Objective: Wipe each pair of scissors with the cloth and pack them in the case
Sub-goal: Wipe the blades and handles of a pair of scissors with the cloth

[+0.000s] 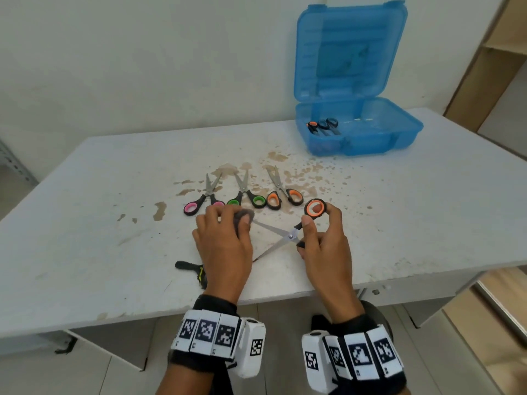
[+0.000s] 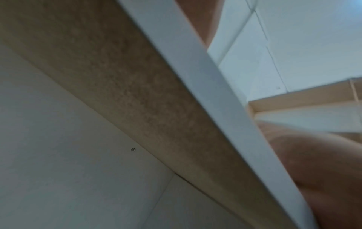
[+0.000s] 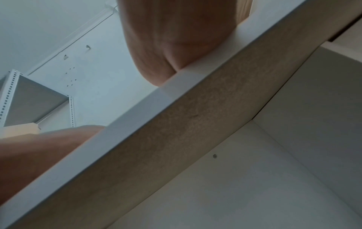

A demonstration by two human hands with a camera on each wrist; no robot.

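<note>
My right grip [image 1: 319, 240] pinches the orange-handled scissors [image 1: 288, 235] by their loops, blades spread wide just above the tabletop [image 1: 99, 195]. My left grip [image 1: 225, 238] curls round the grey cloth [image 1: 243, 216], pressing it on the upper blade's tip. Three more scissors [image 1: 242, 192] lie in a row just beyond. The blue case [image 1: 359, 129] stands open at the far right, scissors inside.

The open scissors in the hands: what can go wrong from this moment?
1. The scissors are spread wide while the left hand rubs one blade with the cloth; a slip might cut a finger.
2. The lower blade tip points down near the table and might scrape it.
3. The right hand holds only the handles, so the scissors might twist.
</note>
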